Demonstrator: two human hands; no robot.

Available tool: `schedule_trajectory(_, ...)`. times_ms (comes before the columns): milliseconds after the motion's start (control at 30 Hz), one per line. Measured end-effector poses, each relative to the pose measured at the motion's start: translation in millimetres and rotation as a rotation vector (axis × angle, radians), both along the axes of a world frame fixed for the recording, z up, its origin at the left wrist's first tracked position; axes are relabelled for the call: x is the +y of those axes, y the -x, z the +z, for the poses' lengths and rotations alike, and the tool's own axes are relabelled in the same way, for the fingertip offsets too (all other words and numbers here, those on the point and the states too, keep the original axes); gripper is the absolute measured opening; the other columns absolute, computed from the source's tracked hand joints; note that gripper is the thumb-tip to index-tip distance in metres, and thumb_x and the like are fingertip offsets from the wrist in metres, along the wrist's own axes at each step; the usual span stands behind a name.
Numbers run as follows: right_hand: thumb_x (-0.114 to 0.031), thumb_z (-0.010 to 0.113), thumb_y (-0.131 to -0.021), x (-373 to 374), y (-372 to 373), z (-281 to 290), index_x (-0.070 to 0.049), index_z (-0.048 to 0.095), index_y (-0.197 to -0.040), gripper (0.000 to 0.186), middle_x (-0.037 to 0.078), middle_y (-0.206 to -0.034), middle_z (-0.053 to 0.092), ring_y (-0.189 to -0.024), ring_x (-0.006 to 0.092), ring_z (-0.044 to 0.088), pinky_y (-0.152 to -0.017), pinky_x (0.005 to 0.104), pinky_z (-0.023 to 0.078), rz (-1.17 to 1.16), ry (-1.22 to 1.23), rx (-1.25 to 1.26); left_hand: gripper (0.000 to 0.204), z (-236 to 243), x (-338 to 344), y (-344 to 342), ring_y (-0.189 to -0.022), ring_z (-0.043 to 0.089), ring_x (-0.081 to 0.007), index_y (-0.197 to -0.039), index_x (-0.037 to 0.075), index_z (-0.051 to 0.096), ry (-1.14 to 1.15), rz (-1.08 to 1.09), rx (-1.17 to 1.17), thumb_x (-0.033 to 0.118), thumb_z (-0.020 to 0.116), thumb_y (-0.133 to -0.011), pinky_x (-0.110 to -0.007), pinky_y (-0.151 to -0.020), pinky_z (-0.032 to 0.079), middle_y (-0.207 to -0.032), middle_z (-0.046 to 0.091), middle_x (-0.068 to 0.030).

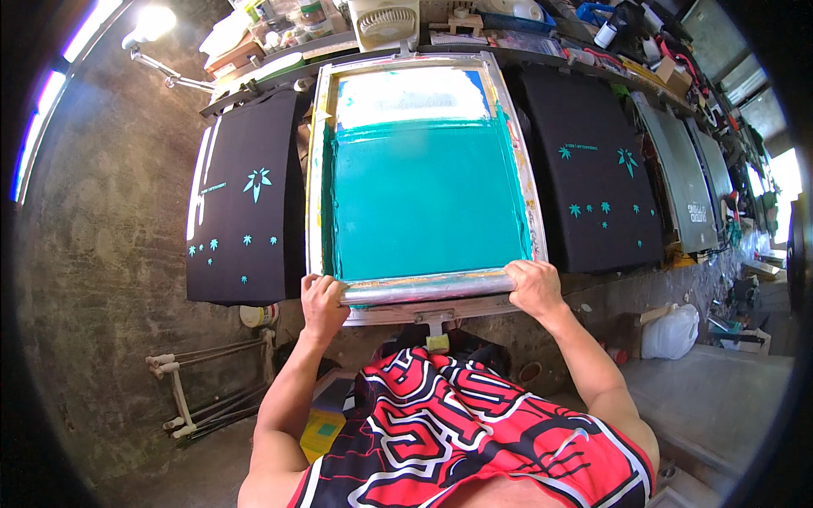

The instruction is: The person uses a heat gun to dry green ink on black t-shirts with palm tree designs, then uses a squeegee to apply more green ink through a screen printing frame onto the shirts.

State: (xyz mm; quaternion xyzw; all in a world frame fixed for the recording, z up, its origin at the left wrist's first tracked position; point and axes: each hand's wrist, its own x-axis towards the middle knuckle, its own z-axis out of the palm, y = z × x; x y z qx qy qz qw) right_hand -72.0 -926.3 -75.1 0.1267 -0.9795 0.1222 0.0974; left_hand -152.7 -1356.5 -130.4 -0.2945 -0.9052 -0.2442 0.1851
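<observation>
A screen printing frame with a worn metal and tape-covered rim lies in front of me. Teal ink coats most of its mesh, while a white and blue band shows at the far end. At the frame's near left corner, my left hand is closed over the rim. My right hand grips the same near bar at its right end. Just below that bar a metal edge with a bracket shows. What lies under the mesh is hidden.
Black printed shirts with teal leaf shapes lie on boards to the left and right. Grey boards stand farther right. A cluttered shelf with a white fan runs behind. A pipe rack and white plastic bag sit lower down.
</observation>
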Motion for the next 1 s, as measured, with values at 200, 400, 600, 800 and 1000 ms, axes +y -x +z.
schedule_trajectory(200, -0.003, 0.065, -0.064, 0.3, -23.1, 10.0, -0.005, 0.067, -0.083, 0.020, 0.011, -0.086, 0.072, -0.081, 0.0298, 0.071, -0.074, 0.0412, 0.056, 0.003, -0.015, -0.031, 0.025, 6.6, -3.2, -18.1, -0.073, 0.061, -0.0248, -0.078, 0.010, 0.064, 0.049, -0.047, 0.018, 0.005, 0.071, -0.054, -0.045, -0.088, 0.044, -0.073, 0.057, -0.0039)
schedule_trajectory(400, -0.002, 0.065, -0.066, 6.3, -25.3, -7.8, -0.003, 0.068, -0.086, 0.021, 0.012, -0.093, 0.074, -0.085, 0.0279, 0.073, -0.076, 0.0402, 0.056, 0.053, -0.046, 0.102, 0.043, -10.7, -1.7, -38.0, -0.082, 0.061, -0.0277, -0.091, 0.007, 0.066, 0.036, -0.144, 0.021, 0.009, 0.075, -0.049, -0.045, -0.088, 0.044, -0.088, 0.063, -0.0060)
schedule_trajectory(600, -0.004, 0.065, -0.067, 16.7, 22.8, -20.6, -0.003, 0.070, -0.090, 0.024, 0.013, -0.096, 0.075, -0.088, 0.0278, 0.073, -0.079, 0.0403, 0.057, 0.079, -0.067, 0.178, 0.046, -16.6, 4.4, -11.5, -0.080, 0.061, -0.0279, -0.094, 0.006, 0.065, 0.022, -0.102, 0.041, 0.008, 0.074, -0.050, -0.045, -0.087, 0.044, -0.090, 0.063, -0.0076)
schedule_trajectory(800, -0.001, 0.063, -0.068, 30.2, 130.3, -27.7, -0.005, 0.065, -0.082, 0.015, 0.010, -0.089, 0.071, -0.083, 0.0278, 0.070, -0.072, 0.0403, 0.055, 0.052, -0.074, 0.216, 0.039, -27.5, 18.8, 106.1, -0.085, 0.062, -0.0283, -0.091, 0.009, 0.064, -0.011, -0.045, 0.159, 0.002, 0.071, -0.053, -0.045, -0.089, 0.045, -0.085, 0.060, -0.0064)
schedule_trajectory(1000, -0.004, 0.065, -0.071, 43.0, 252.3, -30.7, -0.008, 0.069, -0.088, 0.018, 0.009, -0.091, 0.071, -0.086, 0.0283, 0.071, -0.075, 0.0418, 0.056, -0.012, -0.076, 0.299, 0.025, -32.4, 40.3, 261.9, -0.083, 0.062, -0.0277, -0.083, 0.011, 0.062, -0.007, -0.025, 0.235, -0.002, 0.067, -0.063, -0.044, -0.079, 0.044, -0.082, 0.060, -0.0053)
